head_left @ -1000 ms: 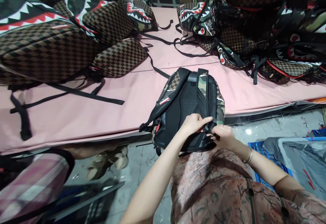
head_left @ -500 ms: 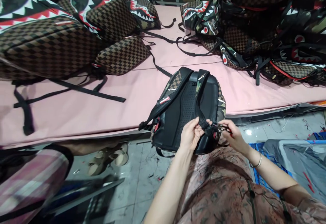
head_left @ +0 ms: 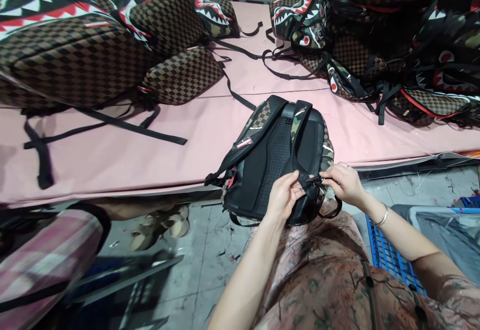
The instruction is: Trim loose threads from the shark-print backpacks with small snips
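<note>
One checkered-and-camouflage backpack lies straps-up, overhanging the edge of the pink tabletop; we pinch one shoulder strap low in our left hand, a slim dark item, maybe snips, in our right hand; hard tugging could slide it off.

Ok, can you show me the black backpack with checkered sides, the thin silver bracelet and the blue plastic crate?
Black backpack [head_left: 277,154], head view: its back panel.
Silver bracelet [head_left: 384,216], head view: its band.
Blue plastic crate [head_left: 390,257], head view: its slatted side.
</note>
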Demonstrator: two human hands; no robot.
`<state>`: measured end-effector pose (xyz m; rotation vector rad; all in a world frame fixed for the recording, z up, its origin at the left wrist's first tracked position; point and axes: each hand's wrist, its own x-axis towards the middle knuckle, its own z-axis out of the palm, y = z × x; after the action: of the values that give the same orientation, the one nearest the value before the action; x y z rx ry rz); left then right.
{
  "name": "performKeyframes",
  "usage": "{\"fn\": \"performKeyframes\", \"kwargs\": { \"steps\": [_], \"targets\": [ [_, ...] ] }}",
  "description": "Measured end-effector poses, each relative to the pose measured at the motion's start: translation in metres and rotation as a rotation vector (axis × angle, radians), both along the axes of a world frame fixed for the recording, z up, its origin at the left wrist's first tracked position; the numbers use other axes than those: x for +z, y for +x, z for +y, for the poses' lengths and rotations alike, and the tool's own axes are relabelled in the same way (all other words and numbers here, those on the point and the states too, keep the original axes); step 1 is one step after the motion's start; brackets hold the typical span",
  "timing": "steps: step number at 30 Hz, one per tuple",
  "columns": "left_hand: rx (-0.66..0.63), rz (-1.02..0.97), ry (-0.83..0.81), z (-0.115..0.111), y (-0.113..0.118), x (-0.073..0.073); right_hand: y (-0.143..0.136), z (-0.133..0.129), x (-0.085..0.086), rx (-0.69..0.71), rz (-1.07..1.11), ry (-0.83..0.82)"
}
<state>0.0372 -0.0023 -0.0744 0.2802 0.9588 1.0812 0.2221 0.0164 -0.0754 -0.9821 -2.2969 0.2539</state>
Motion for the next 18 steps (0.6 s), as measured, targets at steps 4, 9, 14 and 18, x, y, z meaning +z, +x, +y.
{"fn": "performKeyframes", "kwargs": {
  "steps": [4,9,14,18],
  "targets": [
    [0.008,0.008,-0.001,0.0,0.002,0.001,0.003,0.002,-0.002,0.054,-0.056,-0.016],
    [0.009,0.005,-0.004,0.0,0.004,0.002,-0.006,-0.002,-0.001,0.071,0.074,-0.142],
    [-0.033,0.003,0.024,0.001,0.001,0.001,-0.01,-0.009,-0.001,-0.036,0.493,-0.423],
    [-0.043,-0.007,0.034,0.0,-0.001,-0.002,0.002,-0.001,-0.002,-0.064,0.418,-0.328]
  ]
}}
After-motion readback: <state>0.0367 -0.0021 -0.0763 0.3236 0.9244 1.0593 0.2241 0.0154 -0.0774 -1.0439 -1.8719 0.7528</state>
